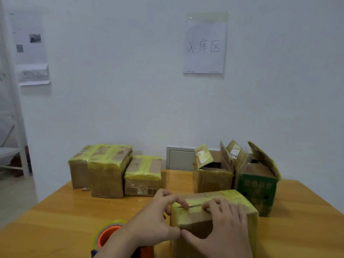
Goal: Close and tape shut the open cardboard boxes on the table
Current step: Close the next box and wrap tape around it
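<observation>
Head view: on the wooden table [61, 211], two taped-shut boxes stand at the far left, a larger one [104, 170] and a smaller one [143, 175] just beside it. At the far right, an open brown box [212, 175] and an open green-printed box [258, 185] stand side by side with flaps up, close behind the near box. A tape roll on an orange dispenser [109, 234] sits near the front edge, partly hidden by the left forearm. A paper sign [204, 47] hangs on the wall.

The near box [214, 216] lies at front centre, flaps down, its top seam running left to right, its long axis roughly the same way.

The left hand [158, 224] and right hand [225, 229] lie palm-down on it, fingers spread and curled onto the seam, thumbs almost meeting on the front face.
</observation>
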Tool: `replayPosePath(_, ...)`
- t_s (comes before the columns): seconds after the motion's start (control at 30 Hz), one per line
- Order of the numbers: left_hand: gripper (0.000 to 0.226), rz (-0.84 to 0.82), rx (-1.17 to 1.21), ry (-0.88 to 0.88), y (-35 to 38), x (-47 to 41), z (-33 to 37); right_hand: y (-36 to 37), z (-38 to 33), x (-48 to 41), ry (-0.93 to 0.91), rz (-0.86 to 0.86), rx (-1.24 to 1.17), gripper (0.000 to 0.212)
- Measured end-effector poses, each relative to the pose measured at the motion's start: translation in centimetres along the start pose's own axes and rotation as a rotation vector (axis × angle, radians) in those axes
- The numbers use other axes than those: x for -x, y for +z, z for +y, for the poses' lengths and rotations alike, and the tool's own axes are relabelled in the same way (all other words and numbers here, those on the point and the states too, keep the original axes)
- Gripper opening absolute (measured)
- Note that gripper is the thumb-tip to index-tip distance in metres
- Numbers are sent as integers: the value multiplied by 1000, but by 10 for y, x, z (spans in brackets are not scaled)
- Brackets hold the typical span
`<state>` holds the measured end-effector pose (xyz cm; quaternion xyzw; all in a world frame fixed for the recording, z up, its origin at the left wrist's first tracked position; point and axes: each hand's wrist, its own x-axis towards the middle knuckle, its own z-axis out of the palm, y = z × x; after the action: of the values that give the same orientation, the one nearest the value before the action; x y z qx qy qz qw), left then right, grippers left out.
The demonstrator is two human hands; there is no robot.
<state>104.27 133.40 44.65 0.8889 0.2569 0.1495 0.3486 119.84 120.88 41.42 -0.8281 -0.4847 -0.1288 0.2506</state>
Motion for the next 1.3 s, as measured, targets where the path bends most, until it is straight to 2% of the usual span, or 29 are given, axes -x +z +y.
replayPosePath(0.13,61,-18,-20,5,-4,3,-3,-15,2,-2,6,-156,19,109)
replayPosePath(0.27,48,45,-29,16,-1,6,-5,-18,3,0,-31,-242,-74,95)
replayPosePath(0.43,35,141,-73,6,4,9,-6,-13,17,-1,-113,-309,-328,77)
replayPosePath(0.57,39,214,-89,31,5,12,-5,-13,26,-5,-174,-364,-454,76)
replayPosePath(0.73,34,246,-133,33,6,13,-3,-16,29,-12,-227,-444,-473,72)
replayPosePath(0.9,29,175,-98,66,3,25,3,-11,28,-9,-183,-444,-527,78)
replayPosePath(1.0,38,191,5,84,1,33,-1,-8,24,-7,-172,-426,-540,80)
replayPosePath(1.07,50,233,30,42,0,40,-12,-5,21,-6,-188,-415,-541,82)
replayPosePath(1.13,61,241,-30,-73,-4,47,-28,-4,18,-5,-184,-413,-548,84)
replayPosePath(1.23,77,199,-293,-309,-9,56,-51,-4,16,-4,-165,-399,-554,85)
replayPosePath(1.3,84,188,-448,-388,-7,60,-64,-4,15,-3,-161,-384,-544,85)
